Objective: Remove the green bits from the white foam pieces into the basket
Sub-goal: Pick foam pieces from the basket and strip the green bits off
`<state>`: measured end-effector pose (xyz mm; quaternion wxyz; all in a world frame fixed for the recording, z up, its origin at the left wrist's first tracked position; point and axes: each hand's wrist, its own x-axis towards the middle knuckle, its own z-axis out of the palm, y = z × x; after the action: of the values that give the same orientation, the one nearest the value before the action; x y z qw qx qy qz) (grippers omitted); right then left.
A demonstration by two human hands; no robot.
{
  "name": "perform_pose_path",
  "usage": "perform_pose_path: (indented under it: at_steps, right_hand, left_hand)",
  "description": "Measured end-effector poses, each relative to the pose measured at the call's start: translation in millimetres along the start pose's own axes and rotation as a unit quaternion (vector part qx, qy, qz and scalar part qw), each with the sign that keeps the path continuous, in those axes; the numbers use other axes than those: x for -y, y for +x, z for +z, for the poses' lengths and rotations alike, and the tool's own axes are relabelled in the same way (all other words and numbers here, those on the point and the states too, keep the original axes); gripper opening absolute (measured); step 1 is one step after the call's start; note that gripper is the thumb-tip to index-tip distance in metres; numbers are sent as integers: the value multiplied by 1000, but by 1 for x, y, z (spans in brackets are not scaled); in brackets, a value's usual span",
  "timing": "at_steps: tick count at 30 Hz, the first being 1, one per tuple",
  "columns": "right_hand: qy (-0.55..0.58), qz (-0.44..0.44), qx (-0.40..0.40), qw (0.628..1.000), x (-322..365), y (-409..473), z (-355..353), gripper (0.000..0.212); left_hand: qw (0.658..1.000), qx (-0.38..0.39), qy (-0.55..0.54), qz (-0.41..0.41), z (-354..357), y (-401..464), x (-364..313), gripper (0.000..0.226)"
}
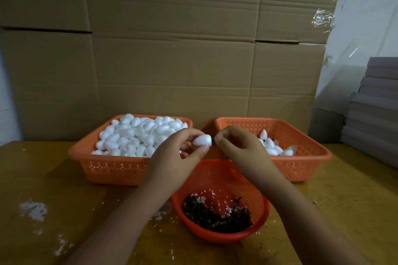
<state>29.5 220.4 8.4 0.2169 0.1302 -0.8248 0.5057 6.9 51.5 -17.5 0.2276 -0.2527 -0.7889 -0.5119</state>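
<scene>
My left hand (174, 157) pinches a white egg-shaped foam piece (202, 140) between thumb and fingers, held in the air above the round orange basket (261, 211). My right hand (239, 146) pinches a small dark green bit (213, 140) that sticks out of the foam piece's right end. In the round basket lies a heap of dark green bits (217, 215) mixed with white crumbs.
A rectangular orange basket (112, 168) at the left is heaped with white foam pieces (137, 135). Another rectangular orange basket (301, 163) at the right holds several foam pieces. Cardboard sheets stand behind. Grey boxes (374, 109) are stacked at the right. White crumbs dot the wooden table.
</scene>
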Motion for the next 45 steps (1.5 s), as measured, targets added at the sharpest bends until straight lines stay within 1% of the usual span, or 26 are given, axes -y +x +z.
perform_pose_path:
  at_steps: [2,6,11,14,18,20,22,24,27,28,30,32,34,37,39,41,44,45]
  right_hand:
    - [-6,-1,-4,1000,0,-1,0,13]
    - [-3,10,-24,1000,1,-1,1,20]
    - [3,19,-35,999,3,1,0,26]
    - [-10,19,-37,999,1,1,0,30]
    - [-37,-3,-34,999,1,0,1,33]
    - [-84,-30,-32,995,1,-1,2,28]
    - [-152,-67,-36,986,0,-3,3,26]
    - [-215,-120,-48,968,0,-6,5,25]
    - [-247,-160,-46,954,1,-7,8,28]
    - [-236,-155,-41,958,1,-8,9,32]
    - [-176,-118,-47,976,1,-8,10,36]
    - [-119,-58,-76,988,2,-6,10,33]
    - [-78,14,-85,993,2,-2,8,27]
    - [-17,99,-40,994,3,2,4,25]
    - [56,123,-12,991,5,1,3,26]
    - [120,121,-10,985,9,0,2,26]
    - [127,80,-25,988,14,0,0,27]
    - [120,59,-25,991,16,-1,0,28]
  left_hand:
    - [1000,-7,-3,0,1,0,0,26]
    - [1000,-9,-14,8,2,0,-1,46]
    - [1000,-1,-4,17,3,-1,2,55]
    - [1000,0,1,13,4,-1,3,50]
    - [1000,-2,15,9,4,-2,2,31]
    - [998,-4,57,18,3,-3,0,22]
    - [995,-6,99,31,2,-4,-1,23]
    - [991,1,127,48,2,-5,0,22]
    - [987,11,153,50,3,-5,2,21]
    - [989,8,145,42,4,-5,3,19]
    - [997,-2,80,7,4,-4,2,15]
    - [999,-7,-6,-39,4,-2,1,12]
    - [995,-11,-76,-66,3,1,1,20]
    - [983,-21,-160,-85,3,2,-2,24]
    - [983,-28,-159,-87,2,3,-4,21]
    - [987,-32,-131,-84,1,3,-4,19]
    - [992,-46,-85,-76,-1,3,-4,15]
    - [995,-50,-62,-68,-1,3,-5,18]
